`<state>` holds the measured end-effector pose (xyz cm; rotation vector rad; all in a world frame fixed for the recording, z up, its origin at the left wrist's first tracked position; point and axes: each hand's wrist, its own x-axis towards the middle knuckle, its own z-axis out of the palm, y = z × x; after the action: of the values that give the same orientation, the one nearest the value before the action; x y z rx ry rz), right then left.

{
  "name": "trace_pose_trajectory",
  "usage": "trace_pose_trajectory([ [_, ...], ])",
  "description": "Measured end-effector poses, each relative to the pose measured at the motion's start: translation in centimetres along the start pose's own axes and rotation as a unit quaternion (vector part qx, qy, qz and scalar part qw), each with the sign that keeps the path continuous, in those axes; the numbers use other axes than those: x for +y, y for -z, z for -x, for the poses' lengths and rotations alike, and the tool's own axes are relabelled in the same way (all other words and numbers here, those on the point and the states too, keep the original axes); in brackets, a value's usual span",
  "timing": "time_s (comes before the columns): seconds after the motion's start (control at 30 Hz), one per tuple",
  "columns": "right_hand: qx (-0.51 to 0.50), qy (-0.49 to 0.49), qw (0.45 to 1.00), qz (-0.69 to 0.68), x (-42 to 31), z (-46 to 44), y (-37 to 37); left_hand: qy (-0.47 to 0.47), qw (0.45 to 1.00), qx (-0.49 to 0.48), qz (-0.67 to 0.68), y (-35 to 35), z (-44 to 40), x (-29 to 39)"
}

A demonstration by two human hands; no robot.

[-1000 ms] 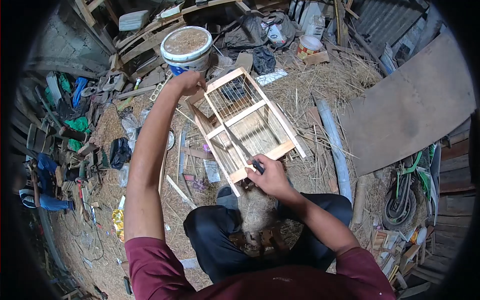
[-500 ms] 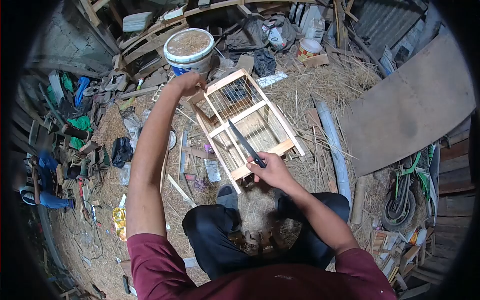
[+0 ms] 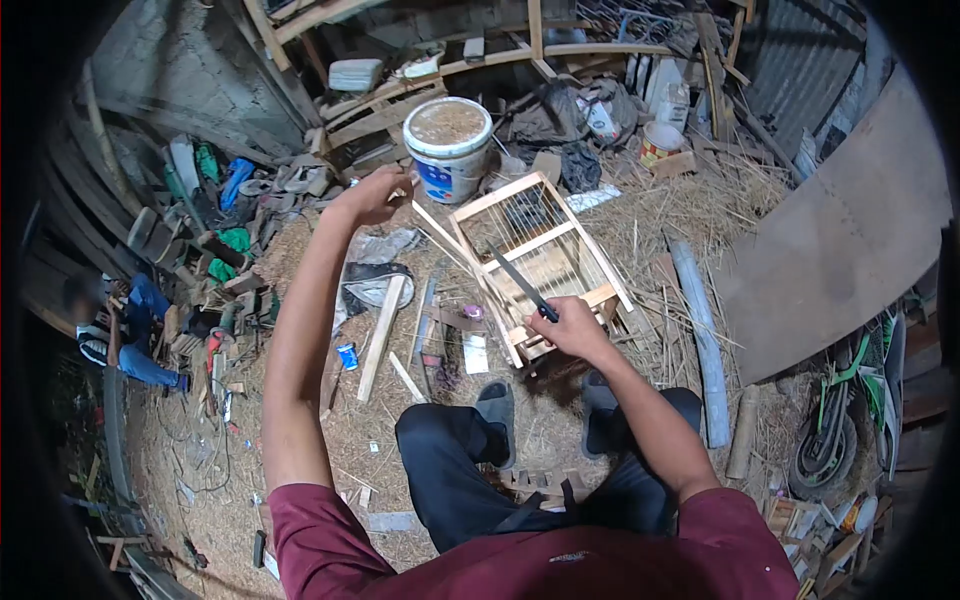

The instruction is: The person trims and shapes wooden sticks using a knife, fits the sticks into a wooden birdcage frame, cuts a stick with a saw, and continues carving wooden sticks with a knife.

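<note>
A wooden cage (image 3: 545, 234) with thin bars rests tilted in front of my knees. My right hand (image 3: 575, 328) is closed around the black handle of a knife (image 3: 520, 275), whose blade lies over the cage's near left part and points up and left. To the left of the cage's far end, my left hand (image 3: 383, 195) is raised with its fingers pinched at the end of a thin wooden strip (image 3: 437, 230). That strip slants down toward the cage's left side; its lower end is hard to make out.
Beyond the cage stands a white and blue bucket (image 3: 447, 140). A bamboo pole (image 3: 700, 340) and a large brown sheet (image 3: 835, 240) are on the right, with a small green bike (image 3: 830, 420). Another person (image 3: 140, 330) sits at the far left. Wood scraps and straw litter the floor.
The view has shifted, so the bucket and cage appear further right. My left hand has moved away from the cage's corner, out to the left. The knife remains in my right hand.
</note>
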<state>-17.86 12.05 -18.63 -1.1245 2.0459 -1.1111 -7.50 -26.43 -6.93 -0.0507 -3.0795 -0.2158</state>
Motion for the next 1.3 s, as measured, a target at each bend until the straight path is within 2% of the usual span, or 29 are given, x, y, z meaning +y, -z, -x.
trace_pose_trajectory([
  [0.13,-0.034,-0.007,0.999,-0.018,-1.8,-0.3,1.5,0.085,0.995,-0.031,0.035,3.1,3.7,1.6],
  [0.23,-0.013,0.038,0.997,-0.07,0.0,-0.7,0.9,0.066,0.997,0.017,0.027,4.1,6.1,3.1],
  [0.3,-0.002,0.032,0.994,-0.104,0.0,-0.1,0.5,0.104,0.994,0.035,0.028,4.9,7.5,5.1],
  [0.4,0.027,0.064,0.998,0.005,-3.1,2.1,2.2,0.15,0.982,0.062,0.096,5.0,9.3,7.0],
  [0.43,0.027,0.048,0.998,0.001,-3.9,2.5,2.9,0.155,0.978,0.078,0.116,4.8,9.7,7.3],
  [0.47,0.051,0.036,0.998,0.022,-4.8,2.8,3.8,0.135,0.982,0.094,0.094,4.6,10.2,7.5],
  [0.53,0.122,0.068,0.989,-0.043,-5.3,2.1,5.0,0.092,0.986,0.125,0.052,4.5,10.6,8.7],
  [0.57,0.159,0.094,0.982,-0.038,-5.9,1.8,5.2,0.12,0.987,0.093,0.045,4.8,10.7,9.7],
  [0.6,0.197,0.121,0.972,-0.031,-7.2,1.5,5.4,0.096,0.988,0.115,0.043,4.1,10.7,9.8],
  [0.63,0.188,0.12,0.973,-0.066,-8.9,1.4,5.2,0.072,0.987,0.137,0.042,3.3,10.6,10.0],
  [0.73,0.141,0.236,0.944,-0.182,-9.9,-1.4,1.7,0.038,0.986,0.155,0.051,3.2,10.0,13.6],
  [0.87,0.029,0.189,0.958,-0.213,-12.2,-1.7,-1.1,0.016,0.981,0.18,0.068,3.0,9.1,17.8],
  [1.03,0.035,0.177,0.961,-0.209,-12.7,-0.5,-0.7,0.001,0.98,0.189,0.058,3.3,9.2,20.9],
  [1.13,0.059,0.213,0.957,-0.188,-12.4,-0.1,-0.7,-0.001,0.98,0.187,0.061,3.2,8.9,21.5],
  [1.3,0.07,0.19,0.968,-0.15,-12.2,0.9,-0.4,0.005,0.981,0.179,0.069,2.9,8.2,22.5],
])
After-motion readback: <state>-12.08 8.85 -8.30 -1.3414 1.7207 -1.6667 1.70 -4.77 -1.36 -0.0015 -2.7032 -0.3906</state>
